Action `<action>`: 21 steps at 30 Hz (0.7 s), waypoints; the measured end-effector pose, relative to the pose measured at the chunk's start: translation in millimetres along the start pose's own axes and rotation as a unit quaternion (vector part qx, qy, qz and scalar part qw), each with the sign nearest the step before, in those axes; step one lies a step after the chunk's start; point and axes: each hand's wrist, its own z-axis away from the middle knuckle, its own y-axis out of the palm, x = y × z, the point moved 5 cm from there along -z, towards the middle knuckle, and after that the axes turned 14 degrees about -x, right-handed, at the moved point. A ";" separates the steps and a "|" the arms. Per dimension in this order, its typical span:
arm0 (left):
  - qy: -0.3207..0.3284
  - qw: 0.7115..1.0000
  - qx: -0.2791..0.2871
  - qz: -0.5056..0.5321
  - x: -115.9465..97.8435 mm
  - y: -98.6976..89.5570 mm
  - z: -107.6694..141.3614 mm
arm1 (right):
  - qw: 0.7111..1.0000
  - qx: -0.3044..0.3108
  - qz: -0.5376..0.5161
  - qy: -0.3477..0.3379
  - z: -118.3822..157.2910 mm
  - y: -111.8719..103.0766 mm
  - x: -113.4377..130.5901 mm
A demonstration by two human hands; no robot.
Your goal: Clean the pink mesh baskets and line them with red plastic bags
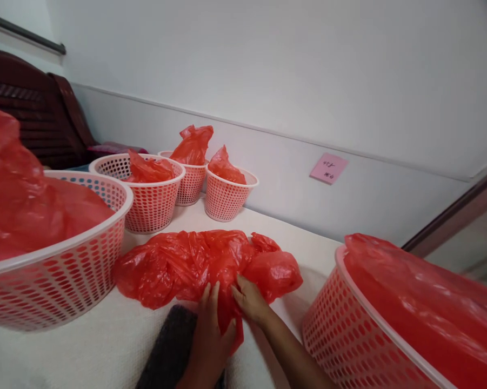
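Note:
A crumpled red plastic bag (178, 265) lies across the white surface in front of me, bunched into a wide, shiny heap. My left hand (211, 329) is at its near edge, with a fold of the film between thumb and fingers. Just to the right, my right hand (251, 301) pinches the same bag, its fingertips partly hidden in the folds. Between the two hands a loose end of the film hangs toward me. What the heap contains, if anything, does not show.
Pink perforated baskets hold red bags: a large basket (85, 243) at left, a large basket (360, 329) at right, and smaller ones, including one basket (227, 200), by the wall. A dark cloth-like object (168, 346) lies near my left forearm. A pink note (328, 168) is on the wall.

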 end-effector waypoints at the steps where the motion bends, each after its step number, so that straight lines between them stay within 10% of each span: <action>1: 0.003 1.000 0.001 0.001 1.4 0.7 0.5 | 1.000 0.013 -0.025 0.005 4.1 1.3 2.0; 15: -0.220 0.962 -0.063 0.148 -3.1 -23.4 -29.6 | 0.965 0.158 -0.181 0.100 16.8 -3.2 28.3; 21: -0.266 0.933 -0.116 0.213 1.4 -40.7 -39.4 | 0.990 -0.133 -0.034 0.011 27.4 -50.5 50.5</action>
